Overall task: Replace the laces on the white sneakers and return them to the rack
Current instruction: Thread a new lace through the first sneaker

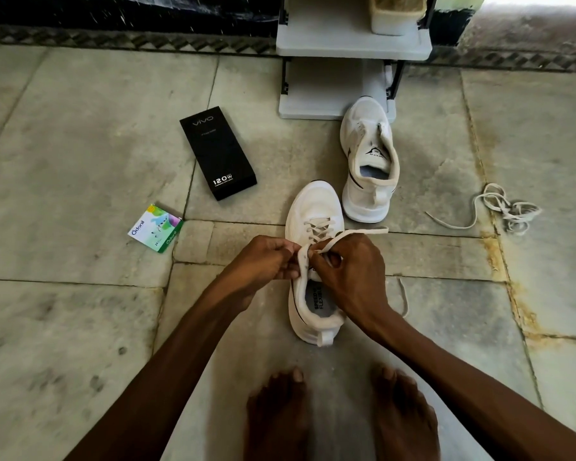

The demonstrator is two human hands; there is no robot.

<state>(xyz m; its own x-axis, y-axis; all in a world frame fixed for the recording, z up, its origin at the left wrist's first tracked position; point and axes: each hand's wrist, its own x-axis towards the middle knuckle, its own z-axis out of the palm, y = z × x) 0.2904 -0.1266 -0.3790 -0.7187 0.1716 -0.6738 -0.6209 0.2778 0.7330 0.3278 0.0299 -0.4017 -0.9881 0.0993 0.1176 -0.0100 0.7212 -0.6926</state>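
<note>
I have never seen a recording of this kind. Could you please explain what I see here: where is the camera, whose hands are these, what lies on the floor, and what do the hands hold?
There is no machine here. A person wears one wide-angle camera on the head, and it looks down at their own hands and bare feet. The left hand grips the upper edge of the near sneaker, which stands on the stone floor. The fingers of the right hand pinch the lace, which is partly threaded through that sneaker. The second sneaker stands further away and shows no lace. Behind it is a grey shoe rack. At the right lies a loose lace. At the left lie a black box and a small green and white box.
</note>
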